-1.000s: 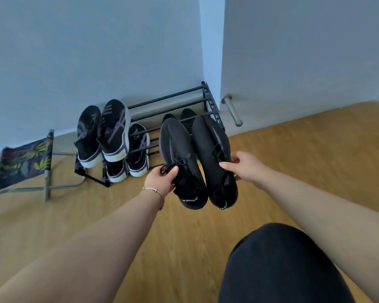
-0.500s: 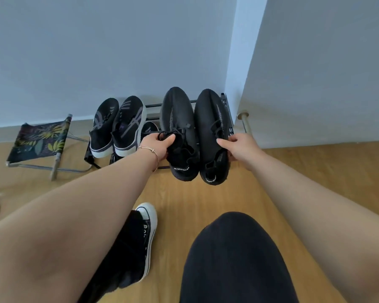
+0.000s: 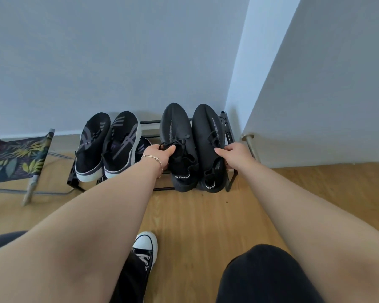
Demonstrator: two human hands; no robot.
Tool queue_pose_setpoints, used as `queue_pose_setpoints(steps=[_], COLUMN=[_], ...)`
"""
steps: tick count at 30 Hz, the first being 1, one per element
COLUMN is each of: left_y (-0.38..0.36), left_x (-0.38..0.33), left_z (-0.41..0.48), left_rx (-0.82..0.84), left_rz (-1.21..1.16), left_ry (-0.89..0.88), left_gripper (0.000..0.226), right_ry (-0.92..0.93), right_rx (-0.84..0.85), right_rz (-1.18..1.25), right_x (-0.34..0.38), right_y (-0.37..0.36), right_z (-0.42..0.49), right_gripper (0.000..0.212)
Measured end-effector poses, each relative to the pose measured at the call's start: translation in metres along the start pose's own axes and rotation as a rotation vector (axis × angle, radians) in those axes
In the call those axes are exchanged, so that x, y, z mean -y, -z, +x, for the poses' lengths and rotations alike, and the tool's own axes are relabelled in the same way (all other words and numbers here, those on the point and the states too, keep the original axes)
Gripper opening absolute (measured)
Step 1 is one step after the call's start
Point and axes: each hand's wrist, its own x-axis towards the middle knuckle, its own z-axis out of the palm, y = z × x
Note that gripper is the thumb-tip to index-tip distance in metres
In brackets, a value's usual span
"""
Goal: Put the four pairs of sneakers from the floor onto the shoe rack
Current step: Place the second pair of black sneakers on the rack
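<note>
**Fingers gripping both black knit sneakers at the rack's right end**

Fingers (image 3: 165, 149) of the left hand (image 3: 157, 157) are pinching the collar and laces of the left black knit sneaker (image 3: 176, 136), thumb lying across the tongue. Right hand (image 3: 234, 155) is wrapping around the outer side of the right black knit sneaker (image 3: 207, 136), thumb pressing on its collar. Both shoes are lying side by side, touching, toes pointing to the wall and heels overhanging the front edge of the black metal shoe rack (image 3: 227, 132) at its right end, close to the right side frame. Whether their soles are resting on the top bars or hovering just above cannot be told.

At the rack's left end, a pair of black sneakers with grey stripes and white soles (image 3: 106, 145) is sitting on the top tier, heels at the front edge. A dark shoe (image 3: 143, 147) is showing on the lower tier, mostly hidden behind the left wrist, which is wearing a thin bracelet (image 3: 155, 159).

On the wooden floor (image 3: 201, 217) in front, well apart from the rack, a black canvas sneaker with a white toe cap (image 3: 143, 251) is lying partly under the left forearm. A folding stool with a leaf-print seat (image 3: 15, 158) is standing left of the rack.
</note>
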Motion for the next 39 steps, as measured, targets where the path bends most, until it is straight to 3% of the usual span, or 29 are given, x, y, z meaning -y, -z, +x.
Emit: queue_pose_setpoints(steps=[5, 12, 17, 19, 22, 26, 29, 35, 39], left_y=[0.001, -0.005, -0.007, -0.001, 0.013, 0.025, 0.023, 0.016, 0.011], left_x=[0.004, 0.001, 0.004, 0.007, 0.008, 0.007, 0.011, 0.023, 0.021], left_z=[0.024, 0.041, 0.044, 0.045, 0.046, 0.027, 0.009, 0.002, 0.008], left_rx=[0.019, -0.1, -0.11, -0.093, -0.028, 0.245, 0.403, 0.372, 0.331], left_rz=[-0.083, 0.137, 0.165, 0.157, 0.069, 0.109, 0.144, -0.121, -0.278], left_ry=[0.043, 0.038, 0.007, -0.029, 0.042, 0.246, 0.303, 0.303, 0.285], left_gripper=[0.015, 0.033, 0.026, 0.024, 0.051, 0.051, 0.057, 0.05, 0.025], right_ry=[-0.027, -0.069, -0.113, -0.093, -0.052, -0.059, -0.057, -0.037, -0.017], right_rx=[-0.005, -0.082, -0.073, -0.07, -0.102, -0.065, -0.017, -0.052, -0.094], right_rz=[-0.012, -0.042, 0.027, 0.081, 0.161, 0.154, 0.198, 0.215, 0.147], right_x=[0.0, -0.001, -0.006, -0.01, -0.02, -0.043, -0.052, -0.049, -0.037], right_y=[-0.016, -0.027, -0.033, -0.034, -0.033, -0.034, -0.039, -0.042, -0.044], right_z=[0.025, 0.048, 0.05, 0.043, 0.023, -0.002, -0.008, -0.002, 0.005], right_gripper=[0.04, 0.047, 0.044, 0.046, 0.056, 0.053, 0.048, 0.046, 0.044])
